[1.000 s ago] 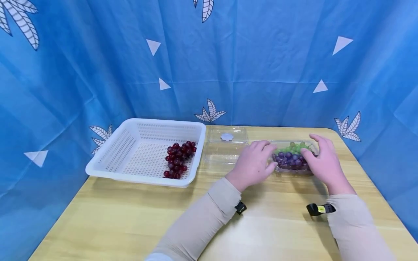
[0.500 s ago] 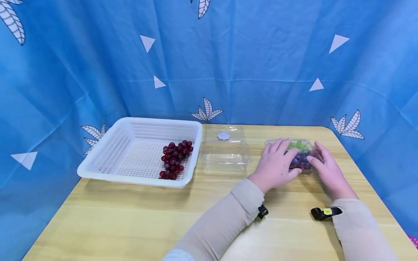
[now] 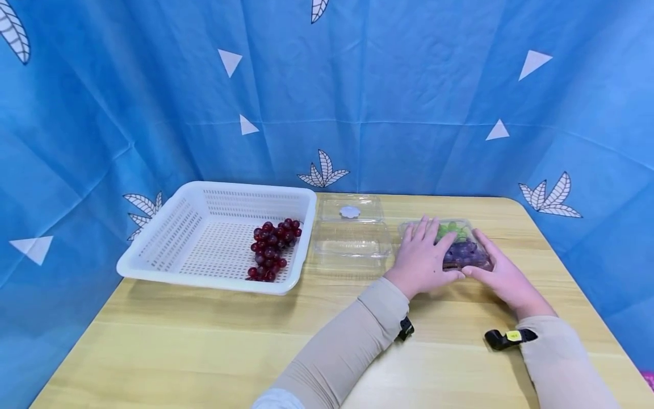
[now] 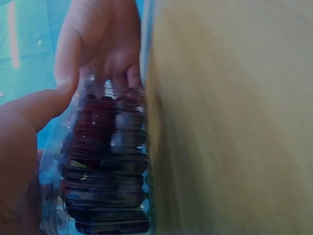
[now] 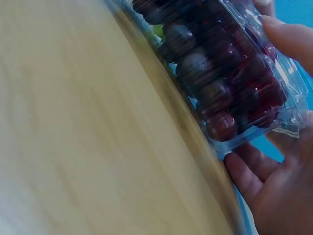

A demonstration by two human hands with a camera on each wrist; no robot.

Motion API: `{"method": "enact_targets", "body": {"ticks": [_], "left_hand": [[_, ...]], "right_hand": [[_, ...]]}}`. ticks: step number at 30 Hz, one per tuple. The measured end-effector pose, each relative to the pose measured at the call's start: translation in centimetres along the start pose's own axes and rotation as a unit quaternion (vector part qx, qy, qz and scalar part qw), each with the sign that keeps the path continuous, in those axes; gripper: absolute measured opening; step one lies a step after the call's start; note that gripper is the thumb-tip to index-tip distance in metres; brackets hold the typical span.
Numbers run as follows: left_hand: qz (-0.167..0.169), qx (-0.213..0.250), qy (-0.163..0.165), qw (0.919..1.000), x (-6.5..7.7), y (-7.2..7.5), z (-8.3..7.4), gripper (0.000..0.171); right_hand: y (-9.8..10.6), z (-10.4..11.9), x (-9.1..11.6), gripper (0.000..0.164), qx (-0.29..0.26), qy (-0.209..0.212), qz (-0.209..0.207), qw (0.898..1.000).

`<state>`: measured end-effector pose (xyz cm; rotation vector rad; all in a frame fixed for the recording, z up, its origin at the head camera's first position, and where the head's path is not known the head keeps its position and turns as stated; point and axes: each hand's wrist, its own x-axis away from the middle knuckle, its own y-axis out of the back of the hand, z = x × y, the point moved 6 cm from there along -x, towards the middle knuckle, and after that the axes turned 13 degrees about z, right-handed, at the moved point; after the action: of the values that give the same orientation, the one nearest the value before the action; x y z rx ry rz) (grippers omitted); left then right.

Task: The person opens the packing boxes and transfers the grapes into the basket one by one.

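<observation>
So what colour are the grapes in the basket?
Dark red grapes, best seen in the head view.

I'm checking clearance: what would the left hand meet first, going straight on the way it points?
Past the grape box it touches, the left hand would probably meet the blue curtain; depth is unclear.

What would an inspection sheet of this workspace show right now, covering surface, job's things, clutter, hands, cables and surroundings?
Surface: light wood-grain table.
Job's things: rectangular clear plastic box holding green grapes and dark purple grapes, lid over them, latching unclear; empty, open clear plastic container to its left; white perforated plastic basket farther left, dark red grape bunch at its right end.
Clutter: nothing seen.
Left hand: fingers on the box's lid.
Right hand: at the box's right end, thumb at the front.
Cables: nothing seen.
Surroundings: blue fabric curtain printed with white leaves and triangles.
</observation>
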<state>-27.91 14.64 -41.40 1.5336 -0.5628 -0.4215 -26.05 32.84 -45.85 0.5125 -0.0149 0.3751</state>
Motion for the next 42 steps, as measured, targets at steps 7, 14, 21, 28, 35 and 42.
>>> {"method": "enact_targets", "body": {"ticks": [7,14,21,28,35,42], "left_hand": [[0.024,-0.013,0.011,0.9996,0.2,-0.4,0.0,0.093],[0.034,-0.028,0.017,0.9989,0.2,-0.5,0.0,0.095],[0.020,-0.028,0.021,0.9992,0.2,-0.6,0.3,0.088],[0.021,-0.022,0.024,0.9992,0.1,-0.7,0.4,0.085],[0.019,-0.016,0.025,0.9994,0.2,-0.6,0.6,0.077],[0.021,-0.018,0.024,0.9993,0.4,-0.4,0.7,0.079]], "right_hand": [[-0.4,0.2,0.0,0.110,0.014,-0.003,0.007,1.000],[-0.6,0.2,0.0,0.107,-0.002,-0.016,0.003,1.000],[-1.2,0.8,-0.1,0.102,-0.033,-0.003,-0.029,0.999],[-1.7,1.2,0.1,0.097,-0.029,0.005,-0.067,0.997],[-1.7,1.4,0.3,0.096,0.005,-0.001,-0.081,0.997],[-1.6,2.2,0.6,0.094,0.081,-0.013,-0.104,0.991]]}}
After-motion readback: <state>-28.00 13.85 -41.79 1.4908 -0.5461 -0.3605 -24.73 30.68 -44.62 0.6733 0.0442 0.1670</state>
